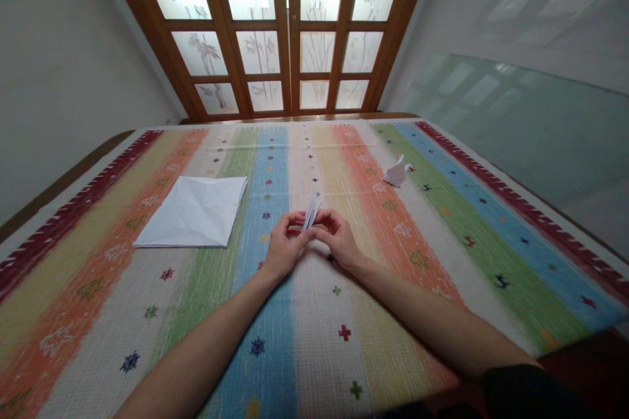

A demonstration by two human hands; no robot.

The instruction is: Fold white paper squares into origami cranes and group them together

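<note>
Near the middle of the table, a small piece of folded white paper [310, 211] is held upright between my two hands. My left hand [285, 242] pinches it from the left, thumb and fingers closed on its lower part. On the other side my right hand [339, 236] grips it the same way, and the thumbs nearly meet at the near edge. Thin layers of the paper stick up above the fingers; its lower part is hidden by them.
A stack of creased white paper sheets [194, 213] lies to the left. Farther right stands a small folded paper figure [396, 172]. Both rest on a striped tablecloth [196, 314]. Behind the table are wooden doors [289, 69] with frosted panes.
</note>
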